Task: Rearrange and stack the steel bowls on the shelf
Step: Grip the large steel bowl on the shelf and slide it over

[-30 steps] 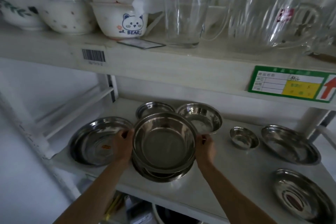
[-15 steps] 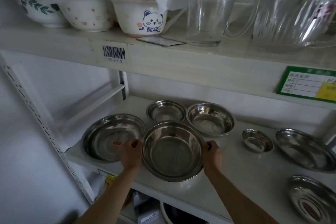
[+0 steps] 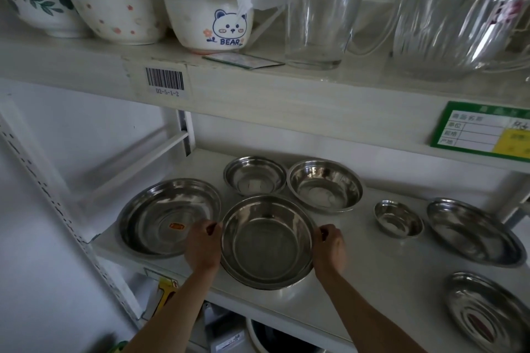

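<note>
A large steel bowl [image 3: 266,241] rests nested in another bowl on the white shelf [image 3: 358,292], near its front edge. My left hand [image 3: 203,246] grips its left rim and my right hand [image 3: 330,248] grips its right rim. A wide shallow steel dish [image 3: 169,216] lies just left of it. Two medium steel bowls [image 3: 255,175] [image 3: 325,186] stand behind. To the right sit a tiny steel bowl [image 3: 398,218] and two shallow steel plates [image 3: 474,231] [image 3: 487,311].
The upper shelf [image 3: 258,89] hangs low overhead, carrying ceramic bowls [image 3: 210,20] and glass jugs [image 3: 318,11]. A white upright and brace [image 3: 137,160] close the left side. Items sit below the shelf.
The bowl I hold with both hands has come down from a raised position into the bowl beneath it, so the stack sits lower. The camera view has shifted left.
</note>
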`<action>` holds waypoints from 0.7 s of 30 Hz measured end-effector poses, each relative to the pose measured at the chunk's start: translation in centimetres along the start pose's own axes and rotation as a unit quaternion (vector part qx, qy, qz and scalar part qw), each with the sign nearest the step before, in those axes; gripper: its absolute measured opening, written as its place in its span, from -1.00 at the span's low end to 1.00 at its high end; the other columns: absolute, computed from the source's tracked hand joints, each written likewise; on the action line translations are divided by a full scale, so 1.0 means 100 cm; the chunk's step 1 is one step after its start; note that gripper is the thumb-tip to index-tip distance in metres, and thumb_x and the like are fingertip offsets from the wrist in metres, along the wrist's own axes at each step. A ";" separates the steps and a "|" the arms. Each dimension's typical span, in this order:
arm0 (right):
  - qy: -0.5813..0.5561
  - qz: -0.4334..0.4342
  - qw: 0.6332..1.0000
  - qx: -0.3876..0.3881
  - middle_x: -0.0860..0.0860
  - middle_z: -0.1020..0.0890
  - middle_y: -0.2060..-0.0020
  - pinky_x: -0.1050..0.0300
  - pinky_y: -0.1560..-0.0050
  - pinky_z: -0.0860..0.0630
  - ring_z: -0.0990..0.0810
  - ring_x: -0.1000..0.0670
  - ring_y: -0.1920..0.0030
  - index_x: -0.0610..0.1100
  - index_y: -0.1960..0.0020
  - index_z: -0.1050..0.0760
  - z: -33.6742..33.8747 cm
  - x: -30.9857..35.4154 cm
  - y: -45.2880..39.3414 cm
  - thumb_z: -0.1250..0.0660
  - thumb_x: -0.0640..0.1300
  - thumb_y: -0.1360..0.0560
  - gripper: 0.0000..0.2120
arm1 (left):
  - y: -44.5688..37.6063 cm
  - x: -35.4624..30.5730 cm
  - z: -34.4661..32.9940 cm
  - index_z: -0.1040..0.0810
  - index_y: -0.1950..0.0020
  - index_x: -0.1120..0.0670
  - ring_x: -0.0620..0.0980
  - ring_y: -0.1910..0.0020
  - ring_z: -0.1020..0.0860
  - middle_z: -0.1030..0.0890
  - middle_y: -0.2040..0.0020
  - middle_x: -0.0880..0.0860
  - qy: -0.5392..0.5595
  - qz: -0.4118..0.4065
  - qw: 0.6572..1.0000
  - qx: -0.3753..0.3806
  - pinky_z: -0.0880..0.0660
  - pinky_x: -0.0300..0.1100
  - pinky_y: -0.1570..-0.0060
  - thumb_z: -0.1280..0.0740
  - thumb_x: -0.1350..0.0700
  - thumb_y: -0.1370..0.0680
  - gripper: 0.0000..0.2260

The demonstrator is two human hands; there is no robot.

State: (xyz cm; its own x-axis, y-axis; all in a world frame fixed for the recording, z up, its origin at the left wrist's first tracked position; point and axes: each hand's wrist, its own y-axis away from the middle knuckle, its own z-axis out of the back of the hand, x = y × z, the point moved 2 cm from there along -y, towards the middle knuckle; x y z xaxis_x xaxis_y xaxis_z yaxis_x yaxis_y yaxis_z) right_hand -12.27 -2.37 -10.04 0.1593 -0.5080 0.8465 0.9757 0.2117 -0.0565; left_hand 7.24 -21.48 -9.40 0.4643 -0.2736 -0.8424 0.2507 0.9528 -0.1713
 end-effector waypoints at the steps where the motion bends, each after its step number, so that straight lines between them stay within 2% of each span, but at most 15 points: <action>1: 0.005 0.003 1.000 0.000 -0.03 -0.55 0.13 0.10 0.18 -0.41 -0.53 -0.06 0.19 -0.10 0.11 -0.50 0.000 -0.001 0.000 -0.24 -0.02 -0.56 -0.82 | -0.001 0.001 -0.001 -0.52 0.33 0.06 -0.03 0.39 -0.52 -0.54 0.40 0.02 -0.009 -0.008 1.000 -0.002 -0.43 -0.18 0.39 -0.22 -0.06 -0.49 -0.72; 4: 0.003 0.003 1.000 -0.001 -0.04 -0.57 0.14 0.11 0.20 -0.41 -0.54 -0.07 0.19 -0.10 0.10 -0.50 0.000 -0.004 -0.001 -0.25 0.00 -0.56 -0.82 | 0.000 0.003 -0.004 -0.48 0.37 0.07 -0.01 0.43 -0.49 -0.51 0.45 0.03 -0.011 -0.023 1.000 -0.002 -0.43 -0.15 0.39 -0.19 -0.08 -0.48 -0.69; 7: -0.019 -0.015 1.000 0.000 -0.06 -0.59 0.19 0.12 0.26 -0.40 -0.55 -0.08 0.21 -0.12 0.09 -0.48 0.000 -0.009 -0.001 -0.27 -0.05 -0.54 -0.87 | 0.001 0.001 -0.005 -0.48 0.38 0.09 -0.02 0.46 -0.45 -0.49 0.47 0.04 -0.014 -0.030 0.999 -0.005 -0.36 -0.21 0.42 -0.22 -0.05 -0.49 -0.69; 9: -0.036 -0.021 0.999 0.003 -0.06 -0.59 0.22 0.07 0.24 -0.47 -0.55 -0.08 0.22 -0.13 0.10 -0.46 0.001 -0.012 -0.001 -0.27 -0.08 -0.53 -0.88 | 0.001 -0.001 -0.004 -0.50 0.36 0.12 -0.02 0.44 -0.46 -0.49 0.45 0.03 -0.026 -0.025 0.999 -0.005 -0.32 -0.24 0.43 -0.27 0.01 -0.52 -0.70; 16: -0.057 -0.022 0.998 0.013 -0.07 -0.58 0.29 0.03 0.23 -0.49 -0.54 -0.10 0.25 -0.18 0.11 -0.46 0.000 -0.011 0.000 -0.27 -0.13 -0.55 -0.87 | 0.002 -0.009 -0.002 -0.52 0.20 0.11 -0.07 0.36 -0.45 -0.51 0.31 0.01 -0.080 -0.042 0.996 -0.007 -0.27 -0.31 0.42 -0.31 0.07 -0.52 -0.85; 21: -0.067 -0.026 0.997 0.026 -0.03 -0.57 0.30 0.13 0.34 -0.42 -0.52 -0.03 0.29 -0.19 0.08 -0.47 0.003 -0.010 -0.001 -0.25 -0.14 -0.56 -0.88 | -0.006 -0.007 -0.005 -0.53 0.16 0.11 -0.03 0.34 -0.50 -0.56 0.25 0.05 -0.116 -0.049 0.992 0.006 -0.32 -0.24 0.41 -0.36 0.06 -0.46 -0.88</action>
State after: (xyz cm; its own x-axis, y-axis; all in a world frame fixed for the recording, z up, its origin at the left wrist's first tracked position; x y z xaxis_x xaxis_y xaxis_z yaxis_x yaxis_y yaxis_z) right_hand -12.55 -1.63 -10.74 0.0846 -0.4047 0.9105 0.9722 0.2336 0.0134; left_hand 6.32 -21.76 -8.99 0.6202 -0.3888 -0.6813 0.3137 0.9190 -0.2389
